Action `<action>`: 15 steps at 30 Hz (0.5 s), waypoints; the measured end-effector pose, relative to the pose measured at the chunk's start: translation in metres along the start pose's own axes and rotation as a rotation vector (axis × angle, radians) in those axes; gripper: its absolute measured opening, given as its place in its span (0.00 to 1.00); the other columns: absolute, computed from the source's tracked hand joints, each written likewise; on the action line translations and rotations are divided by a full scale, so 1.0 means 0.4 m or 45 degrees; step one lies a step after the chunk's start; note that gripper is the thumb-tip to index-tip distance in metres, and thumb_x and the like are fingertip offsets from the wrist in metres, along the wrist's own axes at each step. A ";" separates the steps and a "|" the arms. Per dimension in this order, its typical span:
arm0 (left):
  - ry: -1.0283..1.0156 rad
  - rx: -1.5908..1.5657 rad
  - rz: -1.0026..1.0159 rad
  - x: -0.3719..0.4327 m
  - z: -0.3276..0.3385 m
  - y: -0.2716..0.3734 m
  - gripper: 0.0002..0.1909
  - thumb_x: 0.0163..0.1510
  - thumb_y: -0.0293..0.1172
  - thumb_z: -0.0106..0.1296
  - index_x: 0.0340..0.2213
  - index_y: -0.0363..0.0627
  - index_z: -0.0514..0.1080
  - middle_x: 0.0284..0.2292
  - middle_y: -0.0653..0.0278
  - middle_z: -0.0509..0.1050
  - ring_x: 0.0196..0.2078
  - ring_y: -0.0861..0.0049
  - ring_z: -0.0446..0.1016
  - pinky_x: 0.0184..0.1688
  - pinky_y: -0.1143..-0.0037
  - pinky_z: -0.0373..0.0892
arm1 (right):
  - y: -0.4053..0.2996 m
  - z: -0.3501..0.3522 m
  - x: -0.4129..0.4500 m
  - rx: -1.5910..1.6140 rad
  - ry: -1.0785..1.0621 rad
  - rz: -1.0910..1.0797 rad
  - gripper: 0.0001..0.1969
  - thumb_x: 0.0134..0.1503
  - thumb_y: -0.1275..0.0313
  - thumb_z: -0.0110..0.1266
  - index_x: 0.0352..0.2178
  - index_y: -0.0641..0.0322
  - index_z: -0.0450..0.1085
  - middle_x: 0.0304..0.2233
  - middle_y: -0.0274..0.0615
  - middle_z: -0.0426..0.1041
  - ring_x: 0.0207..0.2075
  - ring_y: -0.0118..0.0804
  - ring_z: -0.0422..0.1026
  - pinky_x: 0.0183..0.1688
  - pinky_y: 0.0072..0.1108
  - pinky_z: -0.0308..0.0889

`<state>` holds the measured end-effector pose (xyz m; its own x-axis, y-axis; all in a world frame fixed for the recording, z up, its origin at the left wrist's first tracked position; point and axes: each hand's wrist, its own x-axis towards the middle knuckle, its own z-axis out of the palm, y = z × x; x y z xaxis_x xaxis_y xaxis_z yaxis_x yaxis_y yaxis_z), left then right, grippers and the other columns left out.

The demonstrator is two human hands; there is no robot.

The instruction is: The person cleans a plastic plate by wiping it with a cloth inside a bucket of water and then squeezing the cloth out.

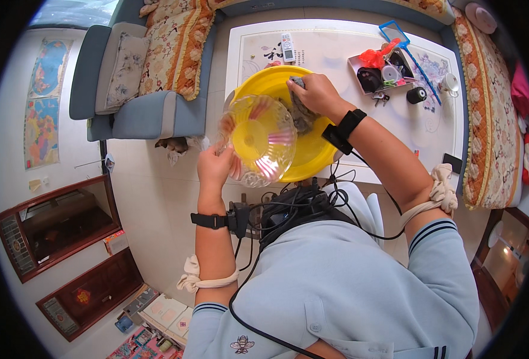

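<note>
My left hand (215, 168) grips the scalloped rim of a clear plate or shallow bowl (259, 139) with pinkish-red petal shapes. It is held over the left part of a yellow plastic basin (323, 155), whose yellow shows through it. A wet-looking grey cloth (304, 114) is bunched in my right hand (317, 93) and hangs down into the basin. The cloth's lower left part is hidden behind the clear plate. The basin stands at the near edge of a white coffee table (349, 36).
A remote control (287, 48) lies behind the basin. To the right are a box of small items (378, 83), a blue-handled net (419, 67), a dark round container (416, 95), a cup (449, 84) and a phone (452, 163). Black cables (300, 202) hang at my waist.
</note>
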<state>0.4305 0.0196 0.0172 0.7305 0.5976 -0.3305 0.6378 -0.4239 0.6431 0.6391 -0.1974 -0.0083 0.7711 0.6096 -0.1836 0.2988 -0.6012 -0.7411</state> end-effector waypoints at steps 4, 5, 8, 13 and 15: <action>0.021 0.325 0.088 0.004 0.006 0.042 0.13 0.51 0.29 0.51 0.37 0.31 0.72 0.25 0.58 0.77 0.27 0.79 0.76 0.29 0.79 0.69 | 0.052 0.069 0.030 0.590 0.093 -0.240 0.20 0.58 0.59 0.41 0.31 0.66 0.72 0.27 0.50 0.74 0.30 0.46 0.72 0.36 0.30 0.66; 0.020 0.327 0.087 0.000 0.007 0.049 0.13 0.51 0.29 0.51 0.37 0.31 0.72 0.25 0.58 0.77 0.27 0.79 0.76 0.29 0.79 0.69 | 0.051 0.078 0.026 0.729 -0.047 -0.165 0.21 0.59 0.58 0.40 0.31 0.66 0.72 0.27 0.47 0.74 0.30 0.42 0.72 0.36 0.28 0.66; -0.072 0.087 -0.053 0.000 0.010 0.054 0.13 0.52 0.29 0.50 0.36 0.32 0.72 0.26 0.58 0.77 0.27 0.78 0.76 0.29 0.79 0.70 | 0.010 0.079 0.002 1.075 -0.202 0.157 0.23 0.60 0.56 0.38 0.32 0.67 0.72 0.27 0.43 0.73 0.31 0.36 0.72 0.37 0.25 0.65; -0.155 0.018 -0.115 0.011 0.015 0.050 0.08 0.53 0.27 0.49 0.33 0.34 0.68 0.24 0.58 0.75 0.26 0.76 0.76 0.28 0.80 0.71 | 0.104 0.132 0.035 1.401 -0.285 0.409 0.22 0.58 0.55 0.43 0.38 0.67 0.71 0.31 0.42 0.73 0.35 0.34 0.71 0.43 0.23 0.64; -0.159 -0.072 -0.096 0.016 0.016 0.038 0.08 0.53 0.27 0.49 0.33 0.34 0.67 0.24 0.58 0.75 0.25 0.76 0.76 0.26 0.80 0.72 | 0.124 0.124 0.049 0.897 -0.664 -0.063 0.22 0.54 0.59 0.52 0.43 0.67 0.68 0.34 0.45 0.73 0.40 0.34 0.71 0.45 0.23 0.63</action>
<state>0.4464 0.0126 0.0204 0.7079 0.5358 -0.4602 0.6797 -0.3398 0.6500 0.6410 -0.1897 -0.0808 0.3601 0.8885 -0.2844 -0.2242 -0.2135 -0.9509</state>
